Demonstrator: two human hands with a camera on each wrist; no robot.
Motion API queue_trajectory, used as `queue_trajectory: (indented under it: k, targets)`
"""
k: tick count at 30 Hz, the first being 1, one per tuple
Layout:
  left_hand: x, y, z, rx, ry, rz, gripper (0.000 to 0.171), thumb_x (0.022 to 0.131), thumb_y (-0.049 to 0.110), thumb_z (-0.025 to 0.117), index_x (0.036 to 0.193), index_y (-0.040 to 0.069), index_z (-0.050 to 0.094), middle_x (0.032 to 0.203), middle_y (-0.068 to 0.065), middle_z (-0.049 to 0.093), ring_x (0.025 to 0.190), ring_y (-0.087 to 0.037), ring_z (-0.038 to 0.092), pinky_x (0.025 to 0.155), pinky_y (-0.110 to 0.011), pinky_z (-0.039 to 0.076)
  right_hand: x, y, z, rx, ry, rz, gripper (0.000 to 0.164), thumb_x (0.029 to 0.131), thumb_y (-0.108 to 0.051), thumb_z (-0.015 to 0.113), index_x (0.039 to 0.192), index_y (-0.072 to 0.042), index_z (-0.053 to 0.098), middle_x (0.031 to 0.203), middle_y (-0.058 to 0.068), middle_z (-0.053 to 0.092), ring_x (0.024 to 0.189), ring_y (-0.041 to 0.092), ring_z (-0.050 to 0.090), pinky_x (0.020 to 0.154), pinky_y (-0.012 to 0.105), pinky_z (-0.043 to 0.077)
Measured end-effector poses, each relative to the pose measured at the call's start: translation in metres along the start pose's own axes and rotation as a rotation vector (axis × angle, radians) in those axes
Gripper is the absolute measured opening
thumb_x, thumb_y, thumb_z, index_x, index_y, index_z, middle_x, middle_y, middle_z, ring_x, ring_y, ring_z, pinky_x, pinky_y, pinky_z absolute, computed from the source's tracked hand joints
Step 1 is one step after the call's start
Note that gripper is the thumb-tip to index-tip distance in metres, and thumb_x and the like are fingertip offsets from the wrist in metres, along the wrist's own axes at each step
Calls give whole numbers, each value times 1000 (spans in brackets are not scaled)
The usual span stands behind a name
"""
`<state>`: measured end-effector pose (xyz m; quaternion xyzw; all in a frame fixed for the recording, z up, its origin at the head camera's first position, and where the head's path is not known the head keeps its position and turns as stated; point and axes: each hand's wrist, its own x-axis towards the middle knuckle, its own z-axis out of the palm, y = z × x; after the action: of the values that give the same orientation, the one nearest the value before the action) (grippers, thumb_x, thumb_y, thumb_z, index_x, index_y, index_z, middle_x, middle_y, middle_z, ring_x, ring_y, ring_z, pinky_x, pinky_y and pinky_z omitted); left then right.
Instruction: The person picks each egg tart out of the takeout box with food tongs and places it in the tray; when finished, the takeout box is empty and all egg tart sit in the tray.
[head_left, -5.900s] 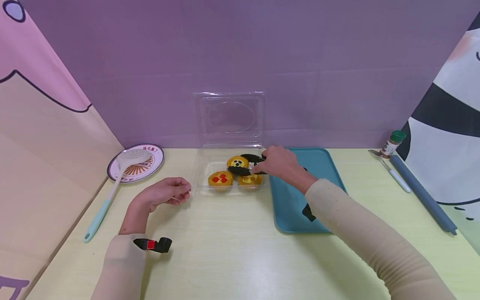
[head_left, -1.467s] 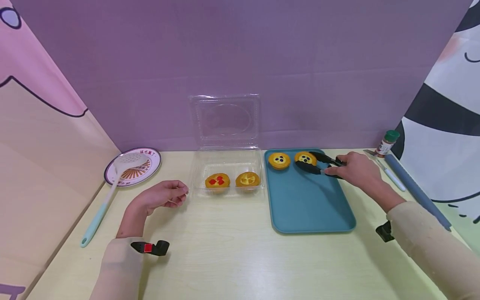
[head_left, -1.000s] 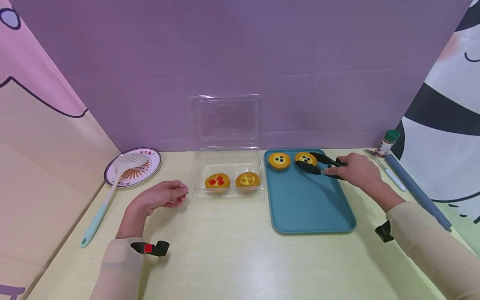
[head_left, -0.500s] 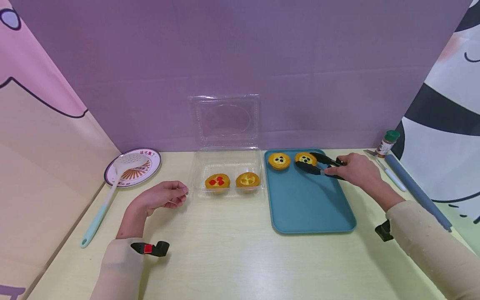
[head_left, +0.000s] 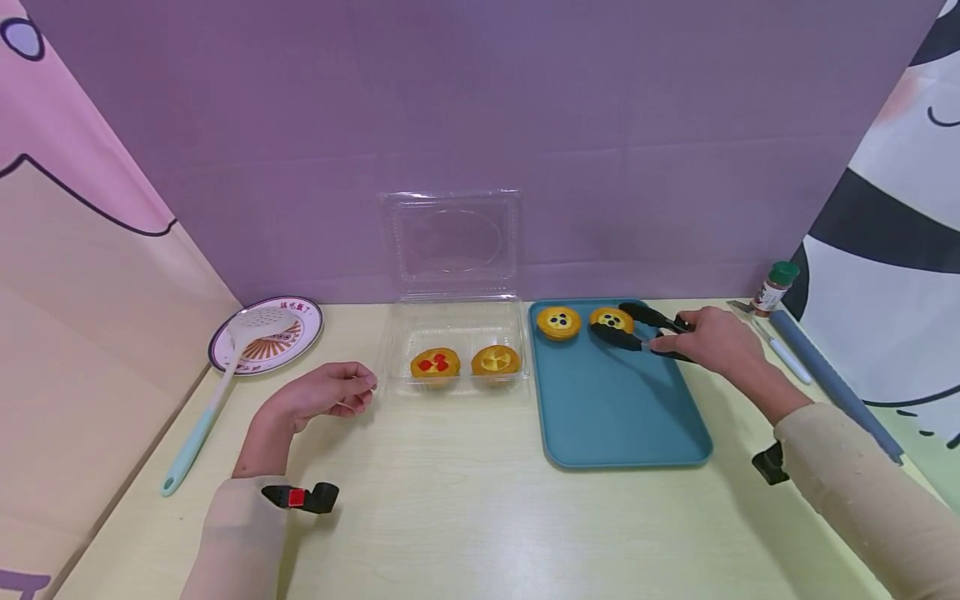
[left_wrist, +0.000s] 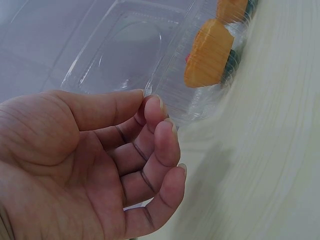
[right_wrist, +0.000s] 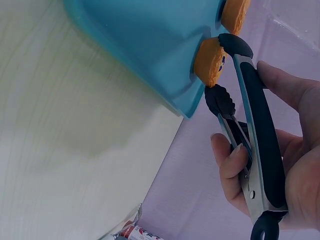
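Note:
My right hand (head_left: 720,337) holds black-and-steel tongs (right_wrist: 262,145) above the far right of the blue tray (head_left: 622,417). The tong tips straddle a tart (head_left: 611,319) with dark berry-like dots, which sits on the tray. Whether both tips touch it, I cannot tell. Left of it on the tray lies a similar dotted tart (head_left: 558,322). A clear plastic clamshell box (head_left: 450,321), lid raised, holds a tart with red pieces (head_left: 435,364) and one with yellow pieces (head_left: 496,360). My left hand (head_left: 330,390) is loosely curled beside the box's left edge, nothing visible in its fingers.
At the far left, a white skimmer with a pale blue handle (head_left: 191,446) leans across a patterned plate (head_left: 300,333). Along the right lie a green-capped jar (head_left: 772,287), a light-handled knife (head_left: 787,358) and a grey-blue roll (head_left: 836,387). A purple backdrop (head_left: 637,208) stands behind.
About six seconds ago the tongs were at a dotted tart in the box; that tart is now on the tray, where the tongs are. Since 1.5 seconds ago, almost nothing has moved.

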<state>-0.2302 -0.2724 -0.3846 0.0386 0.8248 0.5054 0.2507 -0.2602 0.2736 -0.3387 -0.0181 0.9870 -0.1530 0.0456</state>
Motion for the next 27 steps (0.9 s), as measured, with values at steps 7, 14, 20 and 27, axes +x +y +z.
queue_trajectory:
  k: [7, 14, 20, 27]
  targets:
    - [0, 1, 0, 2, -1, -4, 28, 105, 24, 52, 115, -3, 53, 88, 0, 60, 81, -15, 58, 80, -32, 52, -1, 1, -2, 11, 23, 4, 91, 82, -58, 71, 143, 5, 49, 62, 0, 44, 61, 18, 47, 49, 32, 32]
    - [-1, 2, 0, 6, -3, -4, 29, 105, 24, 52, 115, -3, 53, 88, -1, 59, 82, -15, 57, 81, -33, 52, -2, 0, -5, 19, 53, -20, 90, 81, -58, 73, 141, 5, 51, 61, -1, 42, 60, 18, 45, 50, 32, 32]
    - [0, 2, 0, 5, -6, -6, 29, 105, 24, 52, 115, -2, 53, 88, -1, 59, 82, -16, 57, 81, -33, 51, -4, -4, -9, 36, 90, -38, 65, 82, -57, 73, 110, 0, 64, 63, -1, 38, 59, 18, 42, 51, 31, 29]
    - [1, 1, 0, -3, -5, -12, 28, 105, 24, 52, 115, -2, 53, 89, -1, 59, 82, -16, 57, 80, -33, 52, -7, -11, -15, 46, 123, -69, 56, 82, -60, 73, 85, -7, 56, 69, 7, 48, 65, 25, 49, 52, 35, 35]
